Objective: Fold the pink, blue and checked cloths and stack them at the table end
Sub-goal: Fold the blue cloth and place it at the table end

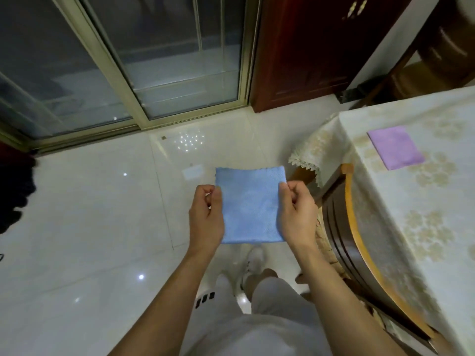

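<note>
A folded blue cloth (250, 206) hangs in the air above the floor, held flat between both hands. My left hand (207, 217) pinches its left edge and my right hand (297, 214) pinches its right edge. A folded pink cloth (395, 147) lies flat on the table (424, 201) near its far end, to the right of my hands. No checked cloth is in view.
The table carries a cream floral tablecloth. A wooden chair (359, 242) stands tucked against its near side, right of my right arm. Glossy white floor tiles (90, 214) spread to the left. Sliding glass doors (128, 60) and a dark wooden cabinet (308, 47) stand ahead.
</note>
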Available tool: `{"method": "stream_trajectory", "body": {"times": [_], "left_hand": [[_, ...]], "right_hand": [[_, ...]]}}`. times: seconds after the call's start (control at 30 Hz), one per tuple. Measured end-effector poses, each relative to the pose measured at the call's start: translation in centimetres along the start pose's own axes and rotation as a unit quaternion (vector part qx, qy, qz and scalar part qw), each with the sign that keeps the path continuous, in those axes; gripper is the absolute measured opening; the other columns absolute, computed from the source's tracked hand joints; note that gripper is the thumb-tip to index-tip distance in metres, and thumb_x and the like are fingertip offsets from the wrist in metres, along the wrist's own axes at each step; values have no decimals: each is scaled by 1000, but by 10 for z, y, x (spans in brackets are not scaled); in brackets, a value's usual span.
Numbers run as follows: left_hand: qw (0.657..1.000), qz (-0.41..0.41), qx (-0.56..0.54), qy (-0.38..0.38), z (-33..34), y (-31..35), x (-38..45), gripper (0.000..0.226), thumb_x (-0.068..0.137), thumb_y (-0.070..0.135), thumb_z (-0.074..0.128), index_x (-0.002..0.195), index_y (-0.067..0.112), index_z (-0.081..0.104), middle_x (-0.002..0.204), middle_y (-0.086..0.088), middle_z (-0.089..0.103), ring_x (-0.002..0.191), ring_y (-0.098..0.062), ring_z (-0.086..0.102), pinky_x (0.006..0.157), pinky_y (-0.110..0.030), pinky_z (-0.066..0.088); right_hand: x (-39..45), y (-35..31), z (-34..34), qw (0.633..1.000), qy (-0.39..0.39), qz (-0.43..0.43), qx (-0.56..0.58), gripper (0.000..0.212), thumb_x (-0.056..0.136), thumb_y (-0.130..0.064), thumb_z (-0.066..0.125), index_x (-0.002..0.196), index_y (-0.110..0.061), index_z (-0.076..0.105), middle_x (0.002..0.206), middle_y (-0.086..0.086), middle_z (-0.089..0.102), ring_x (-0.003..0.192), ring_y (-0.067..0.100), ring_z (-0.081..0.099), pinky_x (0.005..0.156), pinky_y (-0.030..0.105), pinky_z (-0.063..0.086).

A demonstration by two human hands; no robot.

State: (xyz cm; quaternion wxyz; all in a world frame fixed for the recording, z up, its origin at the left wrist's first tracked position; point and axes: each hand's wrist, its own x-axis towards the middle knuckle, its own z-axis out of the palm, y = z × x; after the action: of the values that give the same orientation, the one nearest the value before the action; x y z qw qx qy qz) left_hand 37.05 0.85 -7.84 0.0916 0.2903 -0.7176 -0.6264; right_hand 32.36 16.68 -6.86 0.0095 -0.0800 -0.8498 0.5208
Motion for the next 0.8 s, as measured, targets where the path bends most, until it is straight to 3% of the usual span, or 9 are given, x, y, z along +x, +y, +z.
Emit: {"method": "stream_trajectory", "body": {"times": [0.13,0.33,0.43,0.57,0.67,0.8], "left_hand": [[999,7,18,-28,29,13,40,18,102,30,49,85,28,51,67,7,47,57,-3,42,55,-19,36],[997,20,39,-69,89,39,106,18,102,32,48,86,27,51,73,4,53,61,-3,47,58,-19,40],[996,27,39,-77,116,53,131,18,103,30,48,86,24,51,71,6,52,59,0,46,56,-17,39],[993,45,47,-100,161,75,162,18,103,29,48,86,24,51,70,6,51,57,3,45,54,-13,36],[989,51,56,-127,192,89,176,17,103,31,48,88,24,52,72,4,53,59,0,46,55,-14,38],[981,53,59,-177,237,106,186,16,103,30,47,90,22,51,77,5,54,60,5,49,55,-9,39]], "right_hand": [[40,0,0,999,30,21,7,23,102,-25,52,81,-15,55,54,-16,49,51,4,42,51,22,30],[120,4,-6,996,72,50,33,22,101,-26,54,81,-19,57,58,-5,50,53,5,44,56,25,35],[154,3,-11,995,84,53,33,24,101,-25,55,77,-23,53,55,-6,49,52,4,45,53,18,33],[204,8,-27,992,101,69,44,26,101,-28,53,76,-26,51,53,-15,50,52,5,44,54,23,34],[229,14,-44,988,123,80,44,25,102,-29,53,77,-23,52,55,-10,49,53,4,45,54,24,34],[252,21,-73,982,159,93,48,23,102,-26,52,82,-16,55,65,-2,53,59,1,48,54,13,34]]}}
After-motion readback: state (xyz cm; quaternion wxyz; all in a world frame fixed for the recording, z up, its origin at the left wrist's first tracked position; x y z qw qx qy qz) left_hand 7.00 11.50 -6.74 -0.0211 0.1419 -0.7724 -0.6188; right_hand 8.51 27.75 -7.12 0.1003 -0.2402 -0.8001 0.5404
